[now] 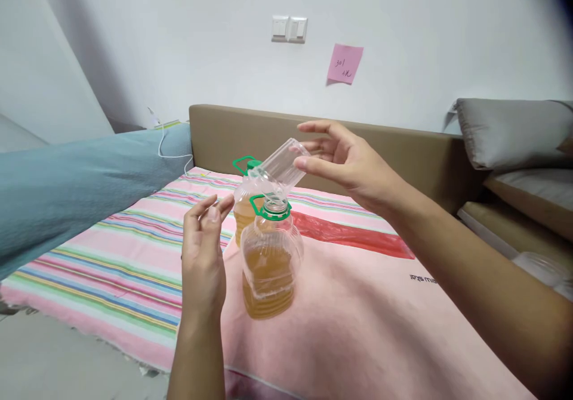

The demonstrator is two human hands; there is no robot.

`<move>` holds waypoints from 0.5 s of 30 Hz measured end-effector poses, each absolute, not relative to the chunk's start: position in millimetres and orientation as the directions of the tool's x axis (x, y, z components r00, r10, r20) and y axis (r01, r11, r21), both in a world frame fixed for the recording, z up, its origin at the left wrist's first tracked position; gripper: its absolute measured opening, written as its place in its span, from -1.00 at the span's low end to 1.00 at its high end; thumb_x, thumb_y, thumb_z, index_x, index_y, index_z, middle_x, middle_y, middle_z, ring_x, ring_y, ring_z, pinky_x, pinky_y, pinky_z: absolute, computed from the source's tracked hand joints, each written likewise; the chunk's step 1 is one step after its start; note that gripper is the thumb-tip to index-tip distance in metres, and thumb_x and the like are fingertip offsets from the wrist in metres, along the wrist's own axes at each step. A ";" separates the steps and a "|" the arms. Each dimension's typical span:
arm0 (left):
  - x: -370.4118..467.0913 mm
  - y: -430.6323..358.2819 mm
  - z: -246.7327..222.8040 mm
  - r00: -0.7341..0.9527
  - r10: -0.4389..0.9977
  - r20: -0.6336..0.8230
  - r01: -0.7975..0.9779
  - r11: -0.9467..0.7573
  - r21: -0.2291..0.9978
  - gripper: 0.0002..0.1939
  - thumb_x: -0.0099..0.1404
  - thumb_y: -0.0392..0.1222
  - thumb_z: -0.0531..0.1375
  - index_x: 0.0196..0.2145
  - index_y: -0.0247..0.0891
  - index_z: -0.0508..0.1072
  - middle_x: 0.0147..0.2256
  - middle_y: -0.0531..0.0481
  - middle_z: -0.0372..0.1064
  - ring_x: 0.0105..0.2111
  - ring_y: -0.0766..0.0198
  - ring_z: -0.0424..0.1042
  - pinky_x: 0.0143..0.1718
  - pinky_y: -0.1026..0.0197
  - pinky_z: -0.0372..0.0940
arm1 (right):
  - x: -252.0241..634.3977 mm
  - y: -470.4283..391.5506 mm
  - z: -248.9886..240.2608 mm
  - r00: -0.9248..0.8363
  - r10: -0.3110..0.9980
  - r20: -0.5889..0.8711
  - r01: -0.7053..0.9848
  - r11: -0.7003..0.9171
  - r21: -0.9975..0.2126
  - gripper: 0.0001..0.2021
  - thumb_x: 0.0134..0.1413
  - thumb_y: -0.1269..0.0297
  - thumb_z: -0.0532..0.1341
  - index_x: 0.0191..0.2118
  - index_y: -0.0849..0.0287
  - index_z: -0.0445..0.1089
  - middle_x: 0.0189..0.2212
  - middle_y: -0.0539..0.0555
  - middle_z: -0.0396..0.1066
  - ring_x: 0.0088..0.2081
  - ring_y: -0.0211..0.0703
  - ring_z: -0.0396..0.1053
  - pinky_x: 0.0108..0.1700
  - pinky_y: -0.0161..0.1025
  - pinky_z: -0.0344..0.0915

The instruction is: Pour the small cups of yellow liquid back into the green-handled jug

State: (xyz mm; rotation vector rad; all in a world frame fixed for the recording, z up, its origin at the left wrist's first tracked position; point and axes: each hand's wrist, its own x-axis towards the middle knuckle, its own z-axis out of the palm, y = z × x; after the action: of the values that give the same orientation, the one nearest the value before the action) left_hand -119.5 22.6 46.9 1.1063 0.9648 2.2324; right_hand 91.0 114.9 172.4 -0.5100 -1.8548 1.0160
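Observation:
A clear plastic cup (pixel 283 167) slants over the uncapped neck of the front jug. My right hand (pixel 342 152) holds its upper end between thumb and fingers. The front jug (pixel 271 274) is clear ribbed plastic with a green ring handle, part full of amber liquid, and stands upright. Whether the cup touches its mouth I cannot tell. To the left of this jug, my left hand (pixel 206 239) is raised with fingers loosely bent and apart, holding nothing. Behind stands a second jug (pixel 242 206) with a green cap and handle, partly hidden by the cup and front jug.
Flattened red plastic (pixel 349 233) lies behind the front jug on the pink cloth (pixel 358 322). A striped sheet (pixel 134 245) spreads to the left, beside blue bedding (pixel 89 173). A padded headboard (pixel 224 131) runs along the back. Cushions (pixel 514 131) are stacked at right.

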 end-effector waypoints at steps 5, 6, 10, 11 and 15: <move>-122.2 8.5 44.6 -0.629 0.614 0.476 -0.014 -0.621 0.784 -0.60 0.46 0.13 0.38 0.07 -0.18 0.52 0.05 -0.13 0.58 0.22 0.00 0.50 0.39 -0.09 0.20 | 91.0 107.4 168.4 -0.404 0.766 0.501 -0.131 0.494 -0.860 -0.32 -0.12 0.09 0.65 0.12 -0.06 0.43 -0.08 0.00 0.57 0.03 -0.01 0.56 0.17 0.02 0.55; -119.3 1.1 43.0 -0.655 0.591 0.471 0.016 -0.612 0.790 -0.62 0.47 0.13 0.37 0.06 -0.16 0.53 0.03 -0.11 0.57 0.20 0.02 0.51 0.37 -0.07 0.23 | 91.3 105.8 164.4 -0.372 0.793 0.482 -0.160 0.457 -0.875 -0.33 -0.11 0.08 0.65 0.11 -0.06 0.43 -0.09 -0.01 0.58 0.01 -0.03 0.57 0.16 0.00 0.54; -84.4 -37.2 24.3 -0.501 0.716 0.487 0.077 -0.523 0.849 -0.57 0.48 0.28 0.29 0.08 -0.04 0.52 -0.01 -0.09 0.56 0.11 -0.01 0.54 0.18 -0.06 0.40 | 92.4 102.5 139.5 -0.233 0.913 0.335 -0.312 0.256 -0.915 -0.44 -0.06 0.05 0.64 0.02 -0.04 0.45 -0.10 -0.03 0.60 -0.08 -0.13 0.60 0.17 -0.11 0.54; -71.3 -46.0 17.3 -0.355 0.803 0.479 0.078 -0.485 0.871 -0.56 0.48 0.32 0.27 0.09 0.00 0.52 -0.03 -0.10 0.55 0.09 -0.03 0.55 0.13 -0.08 0.43 | 92.8 102.6 131.9 -0.209 0.934 0.289 -0.354 0.204 -0.913 -0.47 -0.05 0.04 0.63 -0.01 -0.03 0.46 -0.11 -0.03 0.60 -0.10 -0.15 0.60 0.17 -0.13 0.54; -23.5 -68.4 -7.8 0.143 0.918 0.371 0.133 -0.389 0.911 -0.60 0.51 0.29 0.24 0.08 0.01 0.53 -0.04 -0.12 0.54 0.01 -0.02 0.57 -0.02 -0.07 0.50 | 101.2 103.1 100.3 -0.136 0.981 0.137 -0.562 0.037 -0.826 -0.57 -0.05 0.09 0.64 -0.15 0.00 0.48 -0.14 -0.01 0.59 -0.12 -0.18 0.63 0.16 -0.22 0.57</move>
State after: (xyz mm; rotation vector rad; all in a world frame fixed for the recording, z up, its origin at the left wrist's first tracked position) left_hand -23.5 -68.4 -7.8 1.6703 1.0264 1.3200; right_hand 101.2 103.1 100.3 -0.6131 -0.9173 1.4856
